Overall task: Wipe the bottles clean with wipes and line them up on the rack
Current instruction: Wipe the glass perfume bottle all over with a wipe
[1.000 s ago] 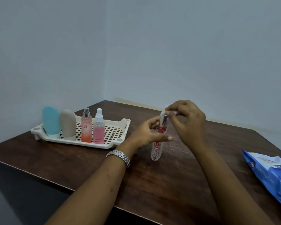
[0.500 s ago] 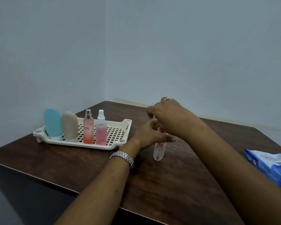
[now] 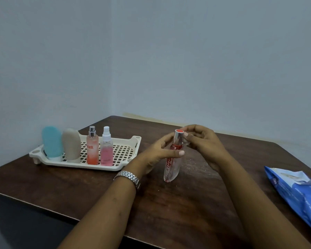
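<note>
My left hand point(image 3: 155, 154) grips a slim clear bottle point(image 3: 171, 168) with red print and a silver cap, held upright over the middle of the table. Beside the cap, my right hand point(image 3: 203, 142) pinches a small white wipe point(image 3: 185, 140) against the bottle's neck. At the left stands a cream rack point(image 3: 126, 155). On it stand in a row a blue bottle point(image 3: 51, 141), a beige bottle point(image 3: 71, 145), an orange spray bottle point(image 3: 92, 146) and a pink spray bottle point(image 3: 106, 147).
A blue pack of wipes point(image 3: 298, 193) lies open at the table's right edge. The dark wooden table point(image 3: 178, 209) fits into a corner, with walls behind it and to the left. A metal watch point(image 3: 128, 177) sits on my left wrist.
My right hand was over the bottle's top half a second ago; it has drawn back to the right of the cap, which now shows its red top. The bottle stays in my left hand.
</note>
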